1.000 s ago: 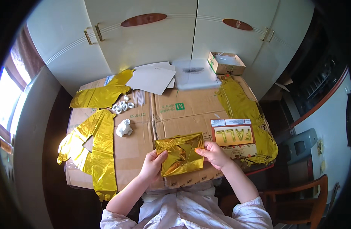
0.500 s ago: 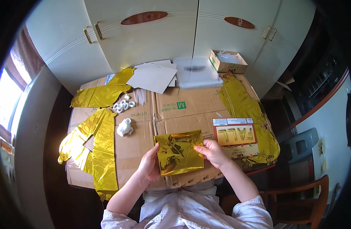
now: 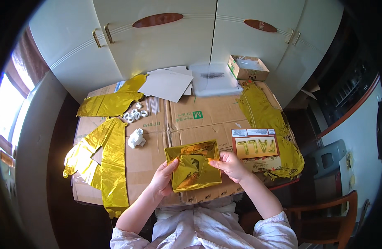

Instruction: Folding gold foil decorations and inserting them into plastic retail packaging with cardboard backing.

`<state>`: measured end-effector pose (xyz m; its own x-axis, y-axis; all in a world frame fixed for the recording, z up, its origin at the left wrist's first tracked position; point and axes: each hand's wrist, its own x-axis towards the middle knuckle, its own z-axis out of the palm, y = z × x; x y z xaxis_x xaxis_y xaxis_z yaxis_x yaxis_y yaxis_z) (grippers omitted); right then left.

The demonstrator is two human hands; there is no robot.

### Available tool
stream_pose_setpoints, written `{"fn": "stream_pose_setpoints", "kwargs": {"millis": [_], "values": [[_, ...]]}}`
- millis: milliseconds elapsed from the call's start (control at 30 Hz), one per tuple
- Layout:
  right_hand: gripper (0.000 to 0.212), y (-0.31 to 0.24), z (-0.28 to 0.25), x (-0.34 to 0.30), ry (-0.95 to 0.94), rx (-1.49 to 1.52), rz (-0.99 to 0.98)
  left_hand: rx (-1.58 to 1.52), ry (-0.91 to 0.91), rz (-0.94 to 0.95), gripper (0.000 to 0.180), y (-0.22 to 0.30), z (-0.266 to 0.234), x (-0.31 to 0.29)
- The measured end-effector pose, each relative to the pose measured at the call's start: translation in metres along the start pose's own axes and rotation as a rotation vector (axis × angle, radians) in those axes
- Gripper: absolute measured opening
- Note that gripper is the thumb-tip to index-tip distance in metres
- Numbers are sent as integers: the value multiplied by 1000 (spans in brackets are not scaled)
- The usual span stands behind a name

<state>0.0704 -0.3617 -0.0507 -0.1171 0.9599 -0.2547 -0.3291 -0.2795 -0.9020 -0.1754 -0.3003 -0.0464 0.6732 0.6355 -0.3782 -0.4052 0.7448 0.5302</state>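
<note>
A folded gold foil square [image 3: 196, 176] lies between the two hands, its left edge gripped by the left hand [image 3: 162, 178] and its right edge by the right hand [image 3: 232, 167], thumbs on top, over flattened cardboard [image 3: 147, 166]. Just beyond the right hand lies a printed card [image 3: 256, 151], with a long gold foil piece [image 3: 261, 108] past it; beyond the left hand sits a crumpled white wad [image 3: 136, 139], and farther left an angular gold foil shape [image 3: 113, 166]. Straight ahead of both hands, well apart, lie pale sheets [image 3: 166, 85].
</note>
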Motion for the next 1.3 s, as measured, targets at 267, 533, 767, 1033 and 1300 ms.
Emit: {"fn": "stream_pose_setpoints", "kwargs": {"millis": [267,533,767,1033,1300], "values": [[30,-2,0,-1,-35,-29,1,0,8,68,35,1,2,-2],[41,-31,-24,-7,124,-310,-130,-84,17,255,37,-5,-3,-4],[110,-71,-79,-58,45,-1805,-17,-205,50,394,37,-1,-9,-23],[93,-4,-55,-132,-83,-2043,-211,-347,90,481,39,0,-18,-33],[23,-75,10,-140,460,-1264,-858,-463,60,555,40,4,-6,-45]]}}
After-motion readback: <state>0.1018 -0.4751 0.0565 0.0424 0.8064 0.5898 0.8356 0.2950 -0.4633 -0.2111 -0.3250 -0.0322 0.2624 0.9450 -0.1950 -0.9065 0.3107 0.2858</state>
